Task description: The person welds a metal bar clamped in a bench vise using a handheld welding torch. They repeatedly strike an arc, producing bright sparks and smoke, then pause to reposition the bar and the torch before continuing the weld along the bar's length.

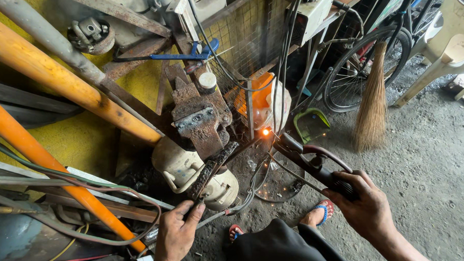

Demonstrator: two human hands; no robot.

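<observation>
Left hand [177, 231] low in view, fingers closed on near end of rusty metal bar [213, 171], bar leaning on bench vise [201, 121]. Right hand [365, 204] grips welding electrode holder [313, 161]; orange spark [266, 131] at rod tip. White cap [208, 81] behind vise. Broom [373, 102] at right.

— Where does the vise [200, 121] stand?
— On the bench, with the pipes [64, 83] to its left and the gas cylinder [189, 173] below it.
— And to the right?
— The dustpan [310, 124], then the broom [371, 107], the bicycle wheel [365, 68] behind them, the plastic chair [450, 50] farthest right.
</observation>
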